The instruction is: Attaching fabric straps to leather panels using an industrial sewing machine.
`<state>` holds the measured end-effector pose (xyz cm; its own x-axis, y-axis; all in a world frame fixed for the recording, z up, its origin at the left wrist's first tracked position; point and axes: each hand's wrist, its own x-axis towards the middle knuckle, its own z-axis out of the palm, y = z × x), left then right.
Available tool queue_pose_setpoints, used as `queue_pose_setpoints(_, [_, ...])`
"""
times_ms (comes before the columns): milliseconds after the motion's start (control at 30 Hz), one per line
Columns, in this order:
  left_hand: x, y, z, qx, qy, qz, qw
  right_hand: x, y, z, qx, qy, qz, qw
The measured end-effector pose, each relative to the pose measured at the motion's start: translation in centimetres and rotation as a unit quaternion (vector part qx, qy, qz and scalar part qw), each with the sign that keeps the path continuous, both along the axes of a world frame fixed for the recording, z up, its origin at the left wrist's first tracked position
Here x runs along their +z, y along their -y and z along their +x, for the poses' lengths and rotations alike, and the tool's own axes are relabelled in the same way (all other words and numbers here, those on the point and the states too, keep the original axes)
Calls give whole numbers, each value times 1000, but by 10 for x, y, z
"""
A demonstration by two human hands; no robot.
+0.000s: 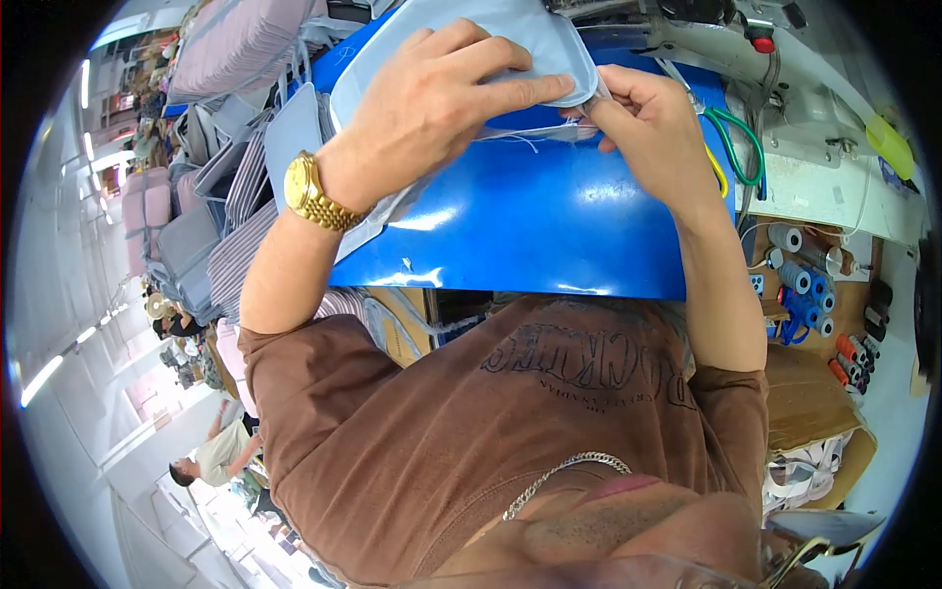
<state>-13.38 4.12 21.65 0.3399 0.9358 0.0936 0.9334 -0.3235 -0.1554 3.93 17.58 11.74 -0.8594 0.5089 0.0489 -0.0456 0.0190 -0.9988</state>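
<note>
Presses a pale blue, round-cornered fabric panel [551, 39] under the spread left hand [422, 113], pinching its near corner in the right hand [653, 123], with green-handled metal scissors [759, 155] just rightward.

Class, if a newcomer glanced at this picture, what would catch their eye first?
First, the glossy blue work surface across the middle. Above it, at the top, the left hand rests on a pale blue-grey piece whose corner the right hand pinches. Then the gold watch on the left wrist.
</note>
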Motion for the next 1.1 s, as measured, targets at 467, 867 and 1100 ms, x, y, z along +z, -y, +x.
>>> queue_pose_setpoints(467, [5,-26,9,106,49,34,993,14,-19,-35,-85,116,238,961])
queue_pose_setpoints(867, [-15,-47,61,298,44,79,950,-1,-19,-36,-112,80,250,958])
queue_pose_setpoints(1100, [-24,-44,71,357,171,127,910,6,19,26,-14,79,209,975])
